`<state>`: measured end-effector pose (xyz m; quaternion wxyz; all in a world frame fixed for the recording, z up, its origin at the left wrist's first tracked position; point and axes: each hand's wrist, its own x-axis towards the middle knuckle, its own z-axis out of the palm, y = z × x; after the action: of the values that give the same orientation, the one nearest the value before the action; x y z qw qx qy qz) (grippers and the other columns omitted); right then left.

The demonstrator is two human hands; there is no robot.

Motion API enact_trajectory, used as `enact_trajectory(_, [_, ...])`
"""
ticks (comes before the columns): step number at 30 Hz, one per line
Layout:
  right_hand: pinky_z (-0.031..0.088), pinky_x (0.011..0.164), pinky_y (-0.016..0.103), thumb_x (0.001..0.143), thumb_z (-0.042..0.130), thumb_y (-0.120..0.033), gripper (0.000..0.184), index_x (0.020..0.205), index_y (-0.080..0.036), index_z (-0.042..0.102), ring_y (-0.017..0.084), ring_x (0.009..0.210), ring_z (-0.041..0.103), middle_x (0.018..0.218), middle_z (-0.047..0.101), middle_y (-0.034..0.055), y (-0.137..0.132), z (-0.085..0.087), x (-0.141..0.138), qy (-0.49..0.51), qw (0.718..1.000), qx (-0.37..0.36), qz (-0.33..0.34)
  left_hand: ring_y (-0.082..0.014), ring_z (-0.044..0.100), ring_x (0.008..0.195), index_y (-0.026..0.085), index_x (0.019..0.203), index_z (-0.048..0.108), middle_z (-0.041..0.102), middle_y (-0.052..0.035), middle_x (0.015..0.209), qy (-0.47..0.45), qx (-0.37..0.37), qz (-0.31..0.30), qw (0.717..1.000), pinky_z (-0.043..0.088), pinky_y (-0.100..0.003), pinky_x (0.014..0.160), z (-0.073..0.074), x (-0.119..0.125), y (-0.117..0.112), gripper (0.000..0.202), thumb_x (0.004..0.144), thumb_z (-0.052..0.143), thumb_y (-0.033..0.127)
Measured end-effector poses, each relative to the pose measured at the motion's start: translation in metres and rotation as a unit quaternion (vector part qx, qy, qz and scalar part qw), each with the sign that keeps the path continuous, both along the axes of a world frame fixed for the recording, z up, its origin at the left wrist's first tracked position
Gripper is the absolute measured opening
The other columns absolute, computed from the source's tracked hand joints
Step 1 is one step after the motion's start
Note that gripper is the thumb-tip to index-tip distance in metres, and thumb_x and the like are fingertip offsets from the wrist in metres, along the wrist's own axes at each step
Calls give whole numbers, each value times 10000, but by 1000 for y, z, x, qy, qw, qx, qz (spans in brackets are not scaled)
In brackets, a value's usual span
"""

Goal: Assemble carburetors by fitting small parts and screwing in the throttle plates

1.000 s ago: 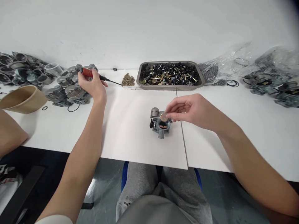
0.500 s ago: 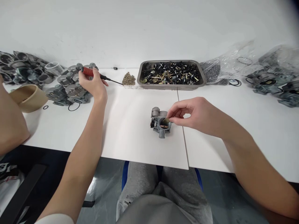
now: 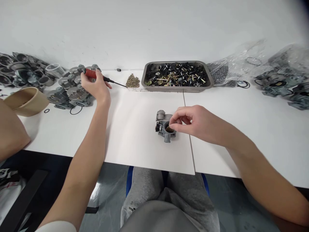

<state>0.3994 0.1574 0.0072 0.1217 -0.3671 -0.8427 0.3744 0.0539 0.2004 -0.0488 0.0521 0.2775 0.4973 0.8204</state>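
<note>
My left hand (image 3: 95, 84) is closed around the red handle of a screwdriver (image 3: 90, 73). The dark shaft points right, its tip at the edge of a heap of small brass screws (image 3: 132, 81). A grey metal carburetor body (image 3: 167, 138) lies on the white table in front of me, its round bore facing up. Over that bore, my right hand (image 3: 187, 120) pinches a thin brass disc (image 3: 169, 129), a throttle plate, which sits partly inside the opening. The fingertips hide some of the disc and the bore's right rim.
Behind the carburetor stands a metal tray (image 3: 177, 89) of mixed black and brass parts. More carburetor bodies (image 3: 72, 88) are piled at left, others (image 3: 277, 87) at right near clear plastic wrap (image 3: 241, 62). A tan bowl (image 3: 36, 103) stands beside another person's arm (image 3: 12, 132).
My right hand has moved a little left and down, bringing the brass disc from above the rim into the bore. My left hand and the screwdriver have stayed almost still.
</note>
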Motion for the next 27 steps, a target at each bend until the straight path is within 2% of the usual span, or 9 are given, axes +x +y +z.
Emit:
enact_trajectory(5, [305,516,256,804,689,-376,197,788,-187,743,75,531,436,661,578,1,3,-3,-1,-27,999,-36,-20,26,318,426,189,769,371,467,137,584,16,1,5,1000,193,-241,509,-1,-1,0,248,870,596,163])
enact_trajectory(9, [342,560,251,790,708,-365,230,957,-209,677,84,590,447,748,567,-7,7,-9,-2,-9,999,-32,-29,27,329,411,195,760,359,477,148,552,35,9,-19,999,168,-243,523,-1,-1,0,227,882,544,147])
enact_trajectory(12, [359,600,255,800,701,-383,260,989,-214,640,92,640,463,786,562,-8,11,-14,-3,-4,997,-72,-8,26,336,412,195,764,361,478,146,555,8,11,-31,999,169,-248,518,0,0,-1,226,885,538,125])
enact_trajectory(16, [361,630,264,823,681,-403,270,998,-204,632,97,671,469,809,568,-4,17,-16,-4,1,991,-131,19,18,339,406,189,769,386,466,129,592,-7,-8,8,1000,223,-242,456,2,1,-1,233,863,595,152])
enact_trajectory(19, [380,658,276,843,655,-492,345,1023,-198,630,115,703,495,820,590,9,21,-15,-3,23,989,-147,14,19,350,399,184,777,388,458,118,613,13,-22,43,999,263,-223,433,3,1,0,216,857,588,169])
enact_trajectory(23, [391,678,283,869,604,-532,373,1008,-188,638,127,728,522,855,621,27,31,-22,-1,61,991,-114,-38,19,404,411,181,782,401,475,88,669,20,-25,57,998,292,-205,448,8,2,-2,224,827,620,189])
enact_trajectory(27, [405,680,279,859,612,-485,327,937,-171,657,125,728,524,881,635,39,46,-43,-3,97,990,-39,-95,-2,390,387,198,756,390,455,73,669,38,-8,57,998,324,-239,394,18,12,-7,280,792,659,269])
